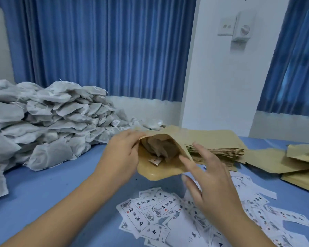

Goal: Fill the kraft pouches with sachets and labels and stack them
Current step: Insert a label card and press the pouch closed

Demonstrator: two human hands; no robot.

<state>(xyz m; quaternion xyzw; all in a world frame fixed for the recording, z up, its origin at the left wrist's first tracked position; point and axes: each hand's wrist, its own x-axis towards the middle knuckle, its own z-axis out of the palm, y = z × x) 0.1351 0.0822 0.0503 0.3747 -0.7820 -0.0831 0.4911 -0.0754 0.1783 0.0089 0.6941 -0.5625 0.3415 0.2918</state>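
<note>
L hand [121,150] pinches kraft pouch [161,169] rim; R hand [212,177] spread, gripping nothing. Risk: label [154,160] by the mouth may slide out onto bench [61,184] if pouch tips.

We log one kraft pouch [161,170] held up, mouth gaping toward us, with a crumpled grey sachet [156,148] and a small label [155,160] inside. Just behind it is a flat pouch stack [219,151]. The sachet heap [52,122] is piled at left. Printed labels [150,211] are strewn in front. Bulging pouches [300,168] lie far right.
</note>
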